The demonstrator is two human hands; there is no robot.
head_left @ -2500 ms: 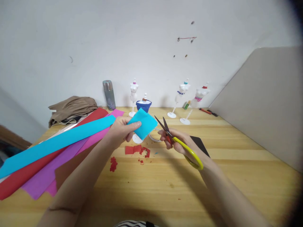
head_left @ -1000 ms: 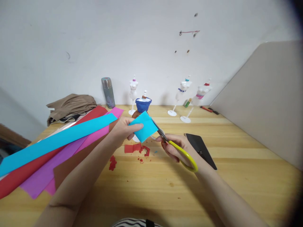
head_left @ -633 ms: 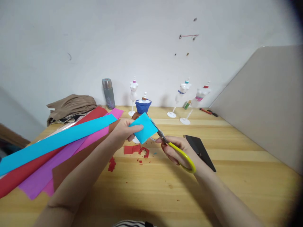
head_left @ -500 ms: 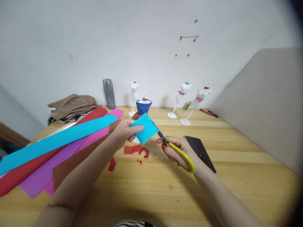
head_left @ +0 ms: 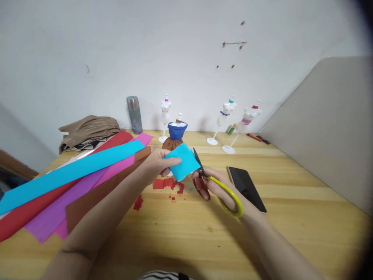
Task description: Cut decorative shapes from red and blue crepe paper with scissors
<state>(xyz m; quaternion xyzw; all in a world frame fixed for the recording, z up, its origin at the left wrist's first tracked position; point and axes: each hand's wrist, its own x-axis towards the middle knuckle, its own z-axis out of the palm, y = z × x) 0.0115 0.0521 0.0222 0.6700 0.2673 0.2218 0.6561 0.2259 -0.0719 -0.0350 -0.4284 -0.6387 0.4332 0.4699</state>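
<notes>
Left hand: my thumb and fingers pinch a thin, flat turquoise square, held above the table.
Right hand: my fingers grip the scissors, their smooth loops yellow and red, dark metal blades parted at the square's right corner.
Mannequin: behind the square, wrapped in blue above gathered brown.
Red scraps: flat, one jaggedly cut, on wood-grained tabletop below the square.
Long sheets: smooth, overlapping, to my left.
</notes>
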